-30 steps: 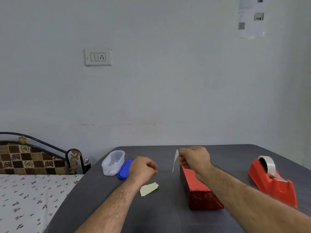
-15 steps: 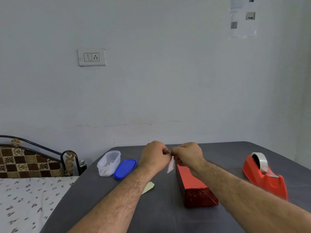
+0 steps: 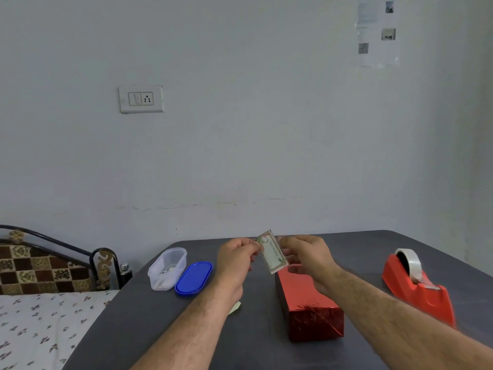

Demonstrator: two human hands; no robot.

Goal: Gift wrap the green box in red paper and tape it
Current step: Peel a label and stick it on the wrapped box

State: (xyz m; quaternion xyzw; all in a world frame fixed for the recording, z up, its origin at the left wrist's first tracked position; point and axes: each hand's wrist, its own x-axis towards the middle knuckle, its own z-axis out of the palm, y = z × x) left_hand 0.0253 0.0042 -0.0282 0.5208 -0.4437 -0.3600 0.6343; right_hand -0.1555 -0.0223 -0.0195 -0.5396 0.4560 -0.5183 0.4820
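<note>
Wrapped box [image 3: 306, 303] shiny red; tape dispenser [image 3: 418, 292] red-orange; lid [image 3: 194, 277] blue; table [image 3: 346, 247] dark grey; bedsheet [image 3: 40, 327] white, floral print.

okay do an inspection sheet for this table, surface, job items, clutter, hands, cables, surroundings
Surface: dark grey table.
Job's things: red wrapped box lying flat; red tape dispenser right of it.
Clutter: open clear container, blue lid beside it, pale paper scrap under the left forearm.
Hands: left hand and right hand pinch a small printed gift tag above the box's far end.
Cables: nothing seen.
Surroundings: wall socket, taped sheets, bed at left.
</note>
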